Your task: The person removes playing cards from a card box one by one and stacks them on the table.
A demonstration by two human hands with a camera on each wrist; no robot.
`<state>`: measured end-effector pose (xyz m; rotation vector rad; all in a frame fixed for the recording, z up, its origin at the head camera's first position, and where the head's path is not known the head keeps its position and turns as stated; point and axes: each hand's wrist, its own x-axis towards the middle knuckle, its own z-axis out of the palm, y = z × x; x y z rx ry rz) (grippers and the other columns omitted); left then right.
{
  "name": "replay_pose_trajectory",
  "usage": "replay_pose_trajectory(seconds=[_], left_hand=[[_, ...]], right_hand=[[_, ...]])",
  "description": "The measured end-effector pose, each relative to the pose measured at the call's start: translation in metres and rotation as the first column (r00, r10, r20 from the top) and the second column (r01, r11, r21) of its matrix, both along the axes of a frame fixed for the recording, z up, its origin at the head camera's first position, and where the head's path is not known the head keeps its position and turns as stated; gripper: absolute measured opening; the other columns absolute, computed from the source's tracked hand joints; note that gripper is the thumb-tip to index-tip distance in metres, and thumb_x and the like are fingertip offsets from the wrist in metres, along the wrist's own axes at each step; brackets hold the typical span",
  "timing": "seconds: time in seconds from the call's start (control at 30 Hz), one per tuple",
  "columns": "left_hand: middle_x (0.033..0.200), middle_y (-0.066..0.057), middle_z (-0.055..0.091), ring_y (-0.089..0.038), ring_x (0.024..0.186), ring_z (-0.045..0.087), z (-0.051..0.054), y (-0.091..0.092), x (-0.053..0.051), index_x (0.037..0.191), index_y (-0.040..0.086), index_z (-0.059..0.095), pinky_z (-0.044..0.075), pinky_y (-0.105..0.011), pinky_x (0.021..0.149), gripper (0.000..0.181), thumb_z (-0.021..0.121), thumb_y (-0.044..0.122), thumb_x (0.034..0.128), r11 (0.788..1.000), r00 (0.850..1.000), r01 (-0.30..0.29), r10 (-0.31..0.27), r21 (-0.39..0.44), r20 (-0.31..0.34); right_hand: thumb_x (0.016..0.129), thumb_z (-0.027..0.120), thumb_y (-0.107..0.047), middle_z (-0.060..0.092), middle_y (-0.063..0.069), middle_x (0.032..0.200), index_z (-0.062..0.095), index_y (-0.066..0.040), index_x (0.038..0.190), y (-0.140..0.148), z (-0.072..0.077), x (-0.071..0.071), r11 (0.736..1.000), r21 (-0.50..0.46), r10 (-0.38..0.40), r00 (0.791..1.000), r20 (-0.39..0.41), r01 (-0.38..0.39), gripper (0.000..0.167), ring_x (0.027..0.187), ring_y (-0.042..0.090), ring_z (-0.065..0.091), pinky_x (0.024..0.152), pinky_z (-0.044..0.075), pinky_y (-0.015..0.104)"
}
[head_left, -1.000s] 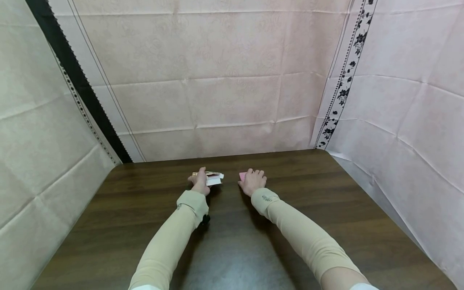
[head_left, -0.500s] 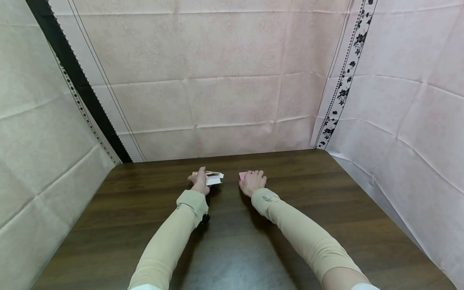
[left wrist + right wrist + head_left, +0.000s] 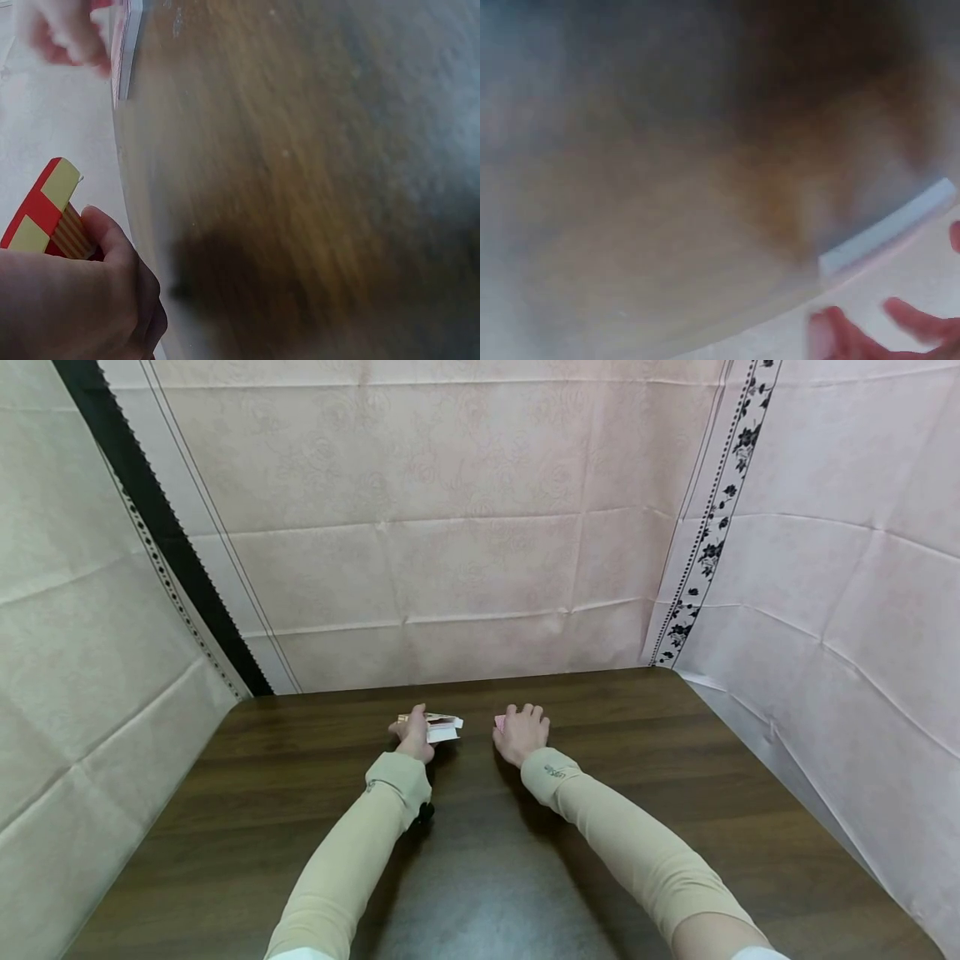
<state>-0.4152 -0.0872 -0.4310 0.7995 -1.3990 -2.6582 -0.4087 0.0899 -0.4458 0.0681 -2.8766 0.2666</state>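
My left hand grips a small cardboard box whose white end flaps stick out, open towards the right. In the left wrist view the box shows red and yellow checks and a striped side, with the thumb along it. A pink-topped stack with white edges, which looks like a deck of cards, lies on the table beside my right hand. That hand partly covers it in the head view. In the right wrist view the fingers are spread and appear apart from the stack.
Both hands are near the far edge of a dark brown wooden table. Pale cloth hangs behind it and on both sides, with a black strip at the left and a floral border at the right.
The fingers of my right hand have shifted slightly forward and to the left over the pink stack, covering a bit more of it. My left hand and the box have stayed put.
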Motion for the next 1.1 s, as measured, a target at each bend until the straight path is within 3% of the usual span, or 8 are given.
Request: replay_pose_trajectory(seconds=[0.1, 0.23, 0.33, 0.53, 0.67, 0.83, 0.97, 1.1], left_hand=[[0.151, -0.015, 0.025, -0.028, 0.126, 0.044, 0.001, 0.002, -0.001, 0.147, 0.02, -0.007, 0.042, -0.037, 0.106, 0.081, 0.054, 0.024, 0.093, 1.0, 1.0, 0.0, 0.0, 0.005, -0.002], [0.152, -0.015, 0.024, -0.027, 0.126, 0.044, 0.003, 0.004, -0.002, 0.148, 0.022, -0.012, 0.042, -0.037, 0.105, 0.084, 0.052, 0.025, 0.0943, 0.999, 1.0, 0.013, -0.013, 0.031, -0.004], [0.151, -0.015, 0.025, -0.025, 0.123, 0.045, 0.003, 0.005, -0.002, 0.148, 0.023, -0.016, 0.044, -0.036, 0.103, 0.086, 0.051, 0.026, 0.0951, 0.999, 1.0, 0.028, -0.028, 0.038, -0.004], [0.145, -0.016, 0.032, -0.022, 0.112, 0.049, 0.003, 0.008, -0.002, 0.148, 0.021, -0.01, 0.048, -0.033, 0.092, 0.079, 0.05, 0.028, 0.0963, 0.998, 0.998, 0.057, -0.057, 0.037, 0.01], [0.145, -0.016, 0.032, -0.022, 0.111, 0.05, 0.005, 0.01, -0.001, 0.147, 0.02, -0.008, 0.049, -0.032, 0.09, 0.077, 0.049, 0.028, 0.0969, 0.997, 0.998, 0.056, -0.057, 0.055, 0.005], [0.146, -0.016, 0.031, -0.023, 0.118, 0.048, 0.005, 0.01, -0.003, 0.148, 0.021, -0.011, 0.047, -0.034, 0.097, 0.079, 0.049, 0.027, 0.0968, 0.997, 0.999, 0.041, -0.041, 0.062, 0.006], [0.143, -0.017, 0.035, -0.025, 0.12, 0.05, -0.002, 0.01, -0.009, 0.148, 0.02, -0.009, 0.047, -0.036, 0.099, 0.081, 0.052, 0.027, 0.0958, 0.998, 1.0, 0.019, -0.02, 0.058, 0.008], [0.138, -0.018, 0.04, -0.025, 0.115, 0.054, -0.009, 0.01, -0.015, 0.148, 0.022, -0.014, 0.051, -0.036, 0.093, 0.087, 0.054, 0.031, 0.0951, 0.999, 1.0, 0.008, -0.009, 0.049, 0.004]], right_hand=[[0.095, 0.056, -0.032, 0.054, 0.02, 0.124, 0.056, -0.009, 0.127, -0.004, 0.008, 0.004, 0.985, -0.06, 0.157, 0.983, -0.095, -0.163, 0.04, 0.114, 0.037, 0.047, 0.094, 0.043, 0.05], [0.097, 0.053, -0.025, 0.055, 0.016, 0.125, 0.062, -0.012, 0.122, -0.015, 0.022, 0.009, 0.909, -0.108, 0.382, 0.908, -0.172, -0.403, 0.029, 0.115, 0.033, 0.048, 0.095, 0.044, 0.048], [0.099, 0.05, -0.023, 0.055, 0.015, 0.125, 0.065, -0.013, 0.119, -0.023, 0.028, 0.012, 0.864, -0.123, 0.469, 0.869, -0.157, -0.488, 0.027, 0.115, 0.032, 0.048, 0.096, 0.043, 0.047], [0.102, 0.045, -0.025, 0.052, 0.016, 0.129, 0.061, -0.017, 0.128, -0.033, 0.028, 0.015, 0.867, -0.123, 0.478, 0.875, -0.072, -0.484, 0.032, 0.119, 0.031, 0.046, 0.098, 0.044, 0.047], [0.101, 0.047, -0.025, 0.053, 0.014, 0.126, 0.058, -0.016, 0.128, -0.033, 0.025, 0.015, 0.863, -0.148, 0.476, 0.875, -0.087, -0.484, 0.031, 0.114, 0.03, 0.049, 0.093, 0.047, 0.045], [0.1, 0.05, -0.024, 0.055, 0.013, 0.119, 0.059, -0.013, 0.121, -0.032, 0.026, 0.016, 0.848, -0.182, 0.484, 0.867, -0.121, -0.498, 0.025, 0.108, 0.028, 0.051, 0.087, 0.049, 0.043], [0.099, 0.051, -0.025, 0.055, 0.012, 0.122, 0.061, -0.013, 0.12, -0.031, 0.027, 0.017, 0.843, -0.188, 0.491, 0.864, -0.111, -0.504, 0.026, 0.112, 0.028, 0.051, 0.092, 0.048, 0.043], [0.1, 0.05, -0.026, 0.055, 0.011, 0.121, 0.061, -0.013, 0.12, -0.031, 0.028, 0.018, 0.839, -0.197, 0.497, 0.862, -0.1, -0.507, 0.026, 0.11, 0.026, 0.051, 0.09, 0.049, 0.041]])
